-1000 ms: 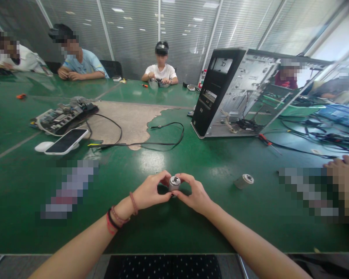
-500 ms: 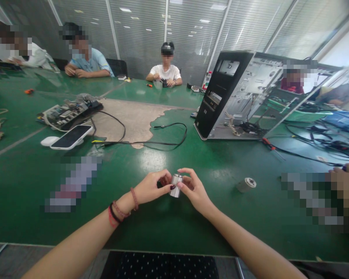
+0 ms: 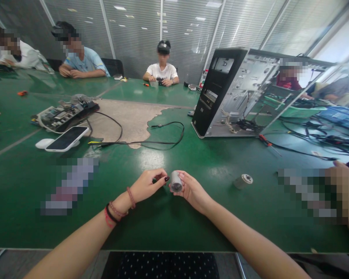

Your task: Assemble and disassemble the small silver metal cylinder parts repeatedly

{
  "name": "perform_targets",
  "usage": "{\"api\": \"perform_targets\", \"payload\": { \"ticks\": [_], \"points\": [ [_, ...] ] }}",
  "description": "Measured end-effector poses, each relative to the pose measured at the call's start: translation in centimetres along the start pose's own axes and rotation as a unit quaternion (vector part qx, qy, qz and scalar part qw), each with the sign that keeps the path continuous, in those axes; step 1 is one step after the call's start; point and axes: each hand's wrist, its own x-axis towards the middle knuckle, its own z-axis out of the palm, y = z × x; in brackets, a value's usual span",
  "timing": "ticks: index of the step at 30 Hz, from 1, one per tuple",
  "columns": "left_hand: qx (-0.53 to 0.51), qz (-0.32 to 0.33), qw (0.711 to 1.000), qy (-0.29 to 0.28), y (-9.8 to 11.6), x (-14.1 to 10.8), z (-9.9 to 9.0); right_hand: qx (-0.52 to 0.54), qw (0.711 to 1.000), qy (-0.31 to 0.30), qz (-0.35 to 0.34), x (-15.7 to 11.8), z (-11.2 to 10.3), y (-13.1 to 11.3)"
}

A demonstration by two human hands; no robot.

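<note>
My right hand (image 3: 193, 192) grips a short silver metal cylinder (image 3: 176, 179). One end of the cylinder tips toward me and shows a dark, recessed inside. Just left of it, my left hand (image 3: 150, 183) has its thumb and forefinger pinched together; whatever is between them, if anything, is too small to make out. That wrist wears beaded and cord bracelets. A second metal cylinder (image 3: 244, 181) stands apart on the green table (image 3: 128, 228), to the right of my right hand, its lighter end facing up.
A computer case (image 3: 218, 95) stands open-sided beyond my hands. Left of it are a circuit assembly (image 3: 66, 112), a phone (image 3: 66, 138) and a black cable (image 3: 163, 143). A screwdriver (image 3: 267, 142) lies by the case. Another person's hand (image 3: 341, 178) is at right; more people sit around the table.
The cylinder has turned so its recessed end faces me. My left hand has come off it to the left, and my right hand now holds it alone.
</note>
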Motion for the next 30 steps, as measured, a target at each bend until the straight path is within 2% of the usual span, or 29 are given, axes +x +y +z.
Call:
{"api": "perform_targets", "payload": {
  "ticks": [7,16,22,30],
  "points": [
    [0.015,-0.009,1.0,0.0,-0.32,0.07,-0.04,0.058,0.997,0.006,0.052,0.21,-0.63,0.16],
    [0.02,-0.022,1.0,-0.006,-0.21,0.11,-0.03,0.142,0.981,-0.018,0.132,0.04,-0.23,-0.25],
    [0.021,-0.014,1.0,-0.008,-0.05,0.1,-0.06,0.174,0.974,-0.001,0.143,0.05,-0.33,-0.46],
    [0.026,-0.018,0.999,-0.009,0.06,0.1,-0.1,0.206,0.971,0.023,0.116,0.2,-0.46,-0.66]
  ]
}}
